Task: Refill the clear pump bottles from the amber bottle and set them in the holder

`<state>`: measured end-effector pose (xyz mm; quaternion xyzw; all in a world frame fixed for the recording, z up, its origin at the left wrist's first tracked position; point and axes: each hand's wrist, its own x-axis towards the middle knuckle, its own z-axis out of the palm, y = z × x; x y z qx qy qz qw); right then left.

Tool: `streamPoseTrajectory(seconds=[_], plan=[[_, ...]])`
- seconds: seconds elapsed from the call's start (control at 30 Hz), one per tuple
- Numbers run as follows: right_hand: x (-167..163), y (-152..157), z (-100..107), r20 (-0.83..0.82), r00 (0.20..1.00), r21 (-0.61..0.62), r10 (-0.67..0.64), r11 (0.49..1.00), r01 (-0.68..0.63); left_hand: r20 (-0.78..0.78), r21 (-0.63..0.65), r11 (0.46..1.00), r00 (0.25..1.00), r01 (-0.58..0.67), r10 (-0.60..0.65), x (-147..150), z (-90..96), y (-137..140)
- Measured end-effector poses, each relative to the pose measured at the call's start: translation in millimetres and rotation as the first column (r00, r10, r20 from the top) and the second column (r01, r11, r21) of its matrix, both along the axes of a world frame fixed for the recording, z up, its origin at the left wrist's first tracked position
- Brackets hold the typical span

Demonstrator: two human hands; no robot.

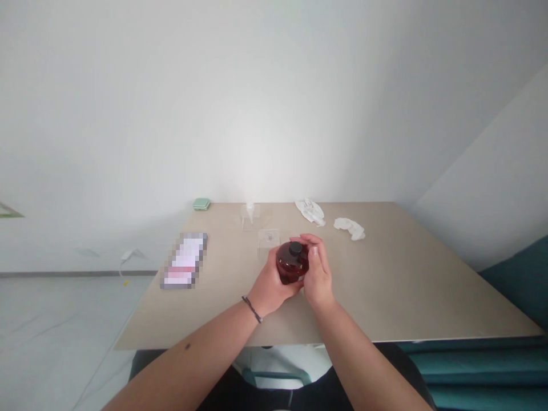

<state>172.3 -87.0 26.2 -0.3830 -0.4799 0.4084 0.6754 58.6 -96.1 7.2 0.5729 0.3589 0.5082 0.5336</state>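
Note:
A dark reddish-brown bottle (pixel 290 265) with a black cap (pixel 295 248) is held between both hands over the middle of the table. My left hand (pixel 270 287) wraps its left and near side. Against its right side is my right hand (pixel 318 274), fingers curled around the far side. Just beyond the bottle lies a clear square piece (pixel 268 238), partly hidden by my left hand. Farther back, a clear container (pixel 245 221) has a small white-tipped item (pixel 250 211) at it, whose kind I cannot make out.
On the table (pixel 385 285), a phone (pixel 185 260) lies at the left and a small green case (pixel 201 204) at the back left corner. Two crumpled tissues (pixel 310 211) (pixel 350 228) lie at the back right. A white wall (pixel 274 114) borders the far edge.

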Motion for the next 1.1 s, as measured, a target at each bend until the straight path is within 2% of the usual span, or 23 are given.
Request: streamPoseTrajectory(seconds=[0.13,0.37,0.6,0.7,0.83,0.97,1.03,1.1], plan=[[0.7,1.1,0.1,0.047,0.998,0.029,0.034,0.999,-0.035,0.016,-0.033,0.999,0.999,0.035,-0.035,-0.3,2.3,-0.3],[0.2,1.5,6.3,0.136,0.991,0.003,0.011,1.0,-0.011,-0.002,-0.014,1.0,1.0,0.019,-0.019,-1.5,2.6,-0.4],[4.6,0.8,9.1,0.188,0.982,0.039,0.008,0.999,-0.016,-0.004,-0.026,0.999,1.0,0.022,-0.022,-0.3,3.8,-0.6],[10.0,8.9,17.6,0.143,0.989,0.052,-0.031,0.998,0.023,-0.026,-0.017,1.0,1.0,0.012,-0.012,-1.0,0.7,-0.5],[32.9,38.9,39.0,0.085,0.988,0.12,-0.132,0.985,0.121,-0.077,-0.012,1.0,0.997,0.004,-0.005,-2.8,-2.2,-0.7],[70.3,73.6,51.6,0.225,0.965,-0.043,-0.138,0.988,0.151,-0.083,-0.015,1.0,0.996,0.025,-0.026,-3.9,-1.4,-0.3],[86.0,85.9,50.0,0.393,0.911,-0.121,-0.126,0.975,0.187,-0.075,-0.009,0.999,0.997,0.033,-0.033,-3.9,-0.4,-0.2],[95.5,94.6,44.4,0.56,0.822,-0.158,-0.105,0.96,0.23,-0.064,-0.016,0.999,0.997,0.044,-0.045,-3.6,0.7,-0.5]])
